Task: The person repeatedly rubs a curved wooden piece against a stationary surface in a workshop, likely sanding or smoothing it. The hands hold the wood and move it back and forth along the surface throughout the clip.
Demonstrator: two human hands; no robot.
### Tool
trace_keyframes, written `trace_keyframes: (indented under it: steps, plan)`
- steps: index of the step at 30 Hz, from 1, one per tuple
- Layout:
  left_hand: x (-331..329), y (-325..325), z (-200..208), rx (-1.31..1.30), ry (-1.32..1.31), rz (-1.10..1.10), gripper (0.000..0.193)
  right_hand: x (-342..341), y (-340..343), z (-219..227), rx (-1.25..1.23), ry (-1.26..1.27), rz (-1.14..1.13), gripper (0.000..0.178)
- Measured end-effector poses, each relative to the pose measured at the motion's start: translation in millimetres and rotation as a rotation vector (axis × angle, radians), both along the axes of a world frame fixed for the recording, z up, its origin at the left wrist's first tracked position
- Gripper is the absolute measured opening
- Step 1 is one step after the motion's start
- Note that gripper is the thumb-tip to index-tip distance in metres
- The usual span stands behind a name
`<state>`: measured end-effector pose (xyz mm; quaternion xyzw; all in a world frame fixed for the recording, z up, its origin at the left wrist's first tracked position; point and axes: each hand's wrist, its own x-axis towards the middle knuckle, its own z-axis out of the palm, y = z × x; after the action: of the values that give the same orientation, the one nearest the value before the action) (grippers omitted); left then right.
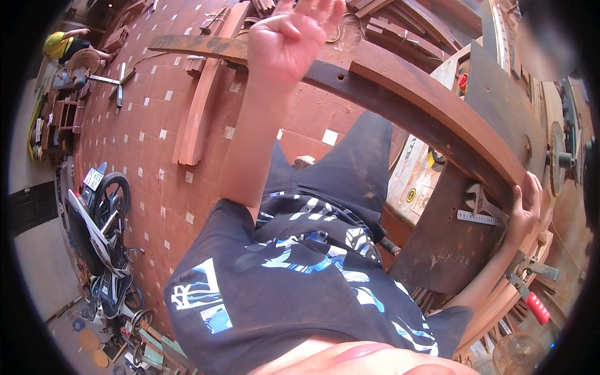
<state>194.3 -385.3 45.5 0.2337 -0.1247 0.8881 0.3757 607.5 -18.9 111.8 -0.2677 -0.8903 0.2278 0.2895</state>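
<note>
My left hand (289, 47) is raised at the top, palm showing and fingers stretched apart, holding nothing; the frame edge cuts the fingertips. Behind it a long dark curved wooden strip (340, 77) with a hole crosses the view. A thicker reddish curved wooden piece (437, 103) lies along that strip. Around the right end of this piece my right hand (527, 203) is closed, thumb against the wood. Beside that hand an adjustable wrench (480, 201) and a white ruler (477, 217) lie on a dark metal table (431, 244).
A round toothed blade (555, 156) stands at the right. Below it is a clamp with a red handle (536, 307). Long timber pieces (201, 119) lie on the red tiled floor (150, 181). A motorbike (106, 250) stands left; another person (62, 47) is at far left.
</note>
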Motion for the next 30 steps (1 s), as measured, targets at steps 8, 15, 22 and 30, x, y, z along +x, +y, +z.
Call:
trace_keyframes:
  steps: [8,15,22,30]
  plan:
    - [66.5,2.8,30.5,-0.169,-0.236,0.127,0.081,1.7,0.7,-0.7,0.021,-0.015,-0.013,0.039]
    - [90.4,-2.5,51.0,-0.285,-0.28,0.188,0.088,0.4,-1.9,-1.3,-0.023,-0.007,-0.025,0.04]
    - [99.3,-9.1,54.7,-0.265,-0.212,0.167,0.09,1.4,-0.7,1.0,0.051,-0.047,-0.018,0.04]
    - [104.3,-14.7,51.6,-0.273,-0.118,0.188,0.09,5.3,3.7,-1.0,0.046,-0.046,-0.025,0.04]
